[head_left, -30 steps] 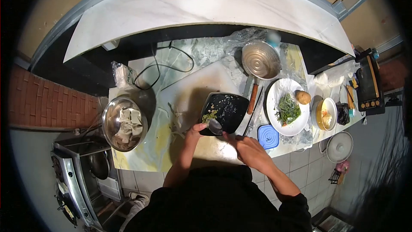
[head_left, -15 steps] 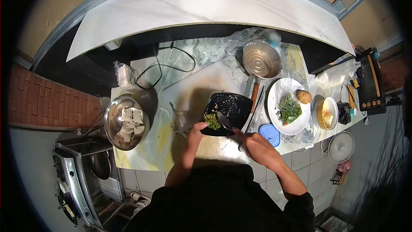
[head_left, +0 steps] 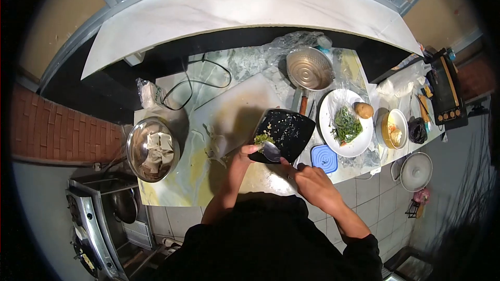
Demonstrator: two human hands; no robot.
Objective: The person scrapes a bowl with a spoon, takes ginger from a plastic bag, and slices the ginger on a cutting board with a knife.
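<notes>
A black square dish [head_left: 291,132] is tilted over the front of the counter, with a clump of chopped green food [head_left: 263,139] at its left side. My left hand [head_left: 247,154] grips the dish's lower left edge, fingers closed on it. In my right hand [head_left: 312,183] is a metal spoon [head_left: 271,152], its bowl resting in the dish just below the green food. Pale crumbs dot the dish's inner surface. Behind the dish lies a white cutting board [head_left: 237,109].
Left is a steel bowl [head_left: 133,148] of pale wrapped pieces. A pan [head_left: 310,70] stands behind. To the right are a white plate [head_left: 338,148] with greens and a potato [head_left: 363,110], a blue lid [head_left: 324,158] and a yellow bowl [head_left: 386,130]. A cable [head_left: 190,86] lies at the back.
The dish has swung slightly and shifted right. The spoon's bowl now shows more fully below the green food, whose visible clump is smaller. The whole view has shifted a little.
</notes>
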